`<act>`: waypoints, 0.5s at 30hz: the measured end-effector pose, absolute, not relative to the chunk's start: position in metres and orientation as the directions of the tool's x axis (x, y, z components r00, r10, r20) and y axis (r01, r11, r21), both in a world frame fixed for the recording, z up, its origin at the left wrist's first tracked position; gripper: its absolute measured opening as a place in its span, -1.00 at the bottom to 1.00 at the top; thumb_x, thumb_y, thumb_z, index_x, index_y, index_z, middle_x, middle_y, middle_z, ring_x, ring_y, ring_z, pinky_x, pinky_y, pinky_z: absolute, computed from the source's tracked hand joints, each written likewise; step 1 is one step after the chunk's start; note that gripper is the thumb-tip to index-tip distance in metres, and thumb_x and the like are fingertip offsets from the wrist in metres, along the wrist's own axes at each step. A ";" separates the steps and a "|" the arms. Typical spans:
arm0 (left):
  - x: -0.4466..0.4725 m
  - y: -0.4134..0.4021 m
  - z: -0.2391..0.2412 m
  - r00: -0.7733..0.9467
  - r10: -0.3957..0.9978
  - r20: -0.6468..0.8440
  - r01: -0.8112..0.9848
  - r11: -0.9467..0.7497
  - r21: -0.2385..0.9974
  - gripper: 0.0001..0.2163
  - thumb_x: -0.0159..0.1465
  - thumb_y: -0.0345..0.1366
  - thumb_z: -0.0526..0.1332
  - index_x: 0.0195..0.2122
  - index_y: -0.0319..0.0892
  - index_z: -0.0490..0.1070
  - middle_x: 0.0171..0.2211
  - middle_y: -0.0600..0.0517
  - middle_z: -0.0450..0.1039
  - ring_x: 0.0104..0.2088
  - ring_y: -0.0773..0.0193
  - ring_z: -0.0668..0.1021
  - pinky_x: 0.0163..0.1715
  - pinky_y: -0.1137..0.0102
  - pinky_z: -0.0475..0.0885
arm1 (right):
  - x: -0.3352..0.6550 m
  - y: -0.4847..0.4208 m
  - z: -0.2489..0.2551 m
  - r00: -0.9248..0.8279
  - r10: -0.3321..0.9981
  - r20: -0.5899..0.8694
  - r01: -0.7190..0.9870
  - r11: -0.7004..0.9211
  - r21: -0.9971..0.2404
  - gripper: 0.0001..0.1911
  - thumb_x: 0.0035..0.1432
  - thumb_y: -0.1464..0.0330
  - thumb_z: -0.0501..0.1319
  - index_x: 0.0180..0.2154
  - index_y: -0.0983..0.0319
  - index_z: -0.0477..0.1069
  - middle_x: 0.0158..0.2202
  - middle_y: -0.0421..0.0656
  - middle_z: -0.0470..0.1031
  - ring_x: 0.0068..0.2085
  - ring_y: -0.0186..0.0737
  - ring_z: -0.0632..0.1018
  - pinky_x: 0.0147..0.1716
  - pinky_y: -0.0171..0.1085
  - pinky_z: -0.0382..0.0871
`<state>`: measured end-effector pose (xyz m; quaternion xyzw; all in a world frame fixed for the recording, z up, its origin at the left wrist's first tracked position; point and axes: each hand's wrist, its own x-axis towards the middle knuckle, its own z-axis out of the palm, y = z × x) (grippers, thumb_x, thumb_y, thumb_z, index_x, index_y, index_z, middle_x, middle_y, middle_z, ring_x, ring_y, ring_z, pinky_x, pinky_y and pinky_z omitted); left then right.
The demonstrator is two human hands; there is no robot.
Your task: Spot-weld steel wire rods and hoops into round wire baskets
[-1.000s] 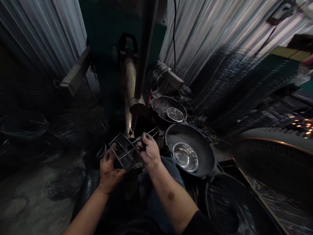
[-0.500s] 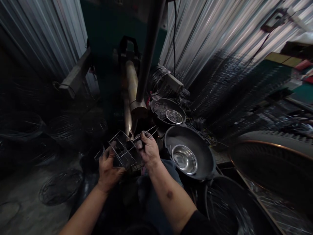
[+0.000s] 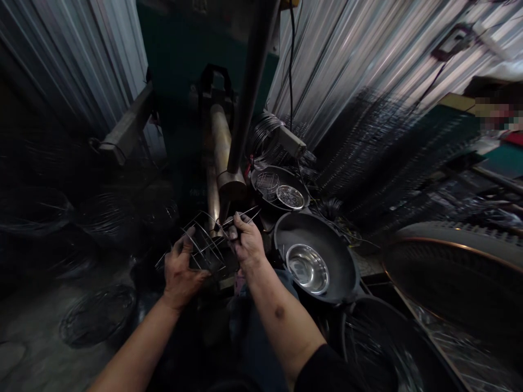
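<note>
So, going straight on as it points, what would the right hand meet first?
Probably the tapered metal tip of the upright pole, just beyond the wire frame that the right hand holds; depth is hard to judge.

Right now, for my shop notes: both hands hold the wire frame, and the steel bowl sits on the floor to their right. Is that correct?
No: the steel bowl is not on the floor; it sits inside the black pan, as the head view shows. The left hand and right hand do hold the wire frame.
</note>
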<state>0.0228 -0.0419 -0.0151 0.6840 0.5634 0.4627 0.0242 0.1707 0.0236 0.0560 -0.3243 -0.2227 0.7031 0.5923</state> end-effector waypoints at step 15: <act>0.029 -0.036 -0.009 -0.106 0.780 0.616 0.757 -0.338 0.559 -0.19 0.02 0.04 0.33 0.24 -0.19 0.12 -0.03 -0.21 0.41 -0.08 -0.04 0.51 -0.10 0.10 0.43 | 0.172 0.029 0.061 -0.055 0.970 -0.237 -0.684 -0.210 -0.699 -0.77 0.10 0.44 0.27 -0.51 0.25 0.25 -0.69 -0.35 0.32 -0.75 -0.51 0.20 -0.70 -0.46 0.21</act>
